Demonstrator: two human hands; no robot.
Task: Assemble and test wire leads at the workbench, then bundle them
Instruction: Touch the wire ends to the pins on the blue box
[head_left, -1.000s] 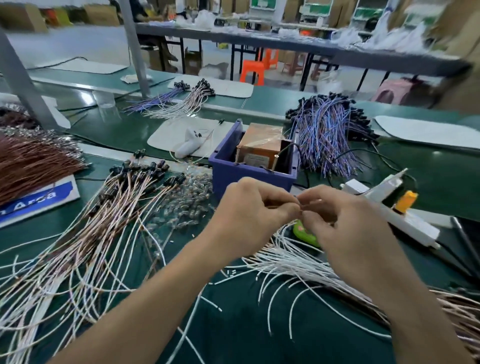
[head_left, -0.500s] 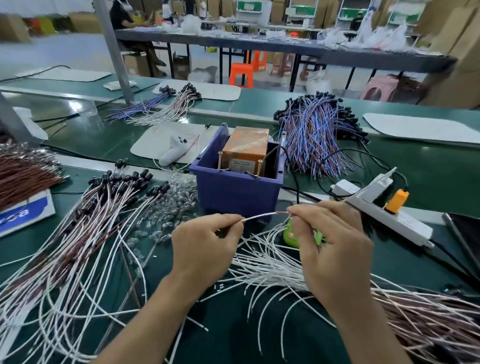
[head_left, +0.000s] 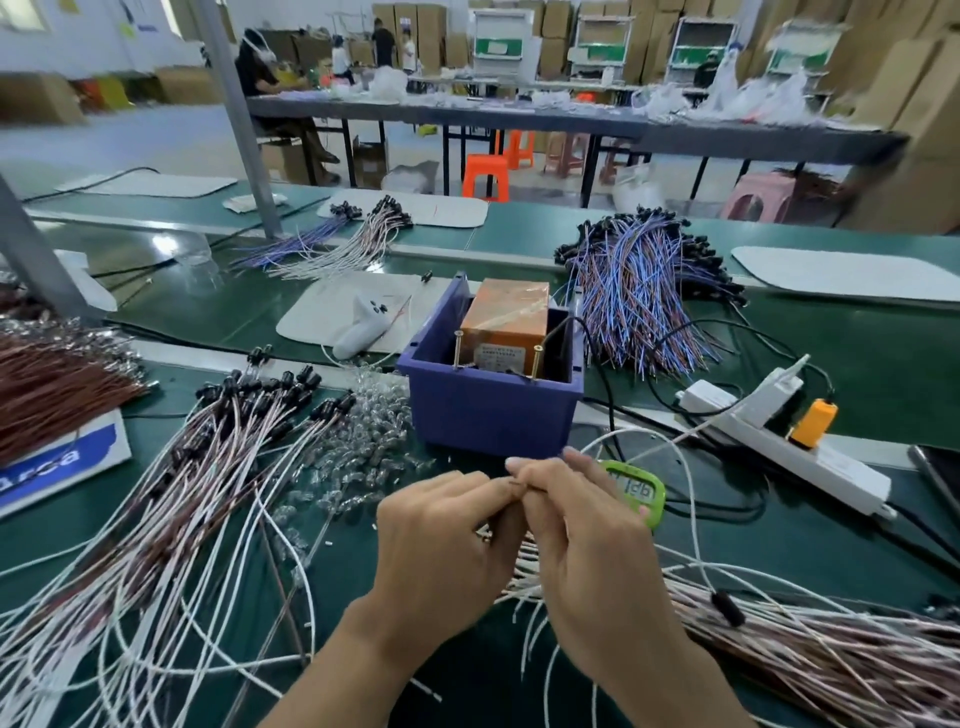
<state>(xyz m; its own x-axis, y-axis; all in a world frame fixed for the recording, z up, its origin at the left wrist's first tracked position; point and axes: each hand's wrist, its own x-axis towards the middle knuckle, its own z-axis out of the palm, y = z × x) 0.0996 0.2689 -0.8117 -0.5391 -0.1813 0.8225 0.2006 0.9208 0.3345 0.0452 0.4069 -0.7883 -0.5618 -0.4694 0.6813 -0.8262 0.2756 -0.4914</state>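
Both hands, left hand (head_left: 441, 540) and right hand (head_left: 587, 545), meet just in front of the blue bin (head_left: 493, 415), fingertips pinching one end of a white wire (head_left: 688, 483). It loops right past the right hand, then drops onto the table (head_left: 857, 374) among piled leads (head_left: 831, 654).

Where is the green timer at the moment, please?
In the head view the timer lies just right of centre, partly behind the right hand, in front of the blue bin, left of the power strip.

A factory floor: wire bundles (head_left: 639, 296) are lying across long green surfaces (head_left: 857, 374), and cardboard boxes (head_left: 914, 93) are standing stacked behind workers (head_left: 257, 78).
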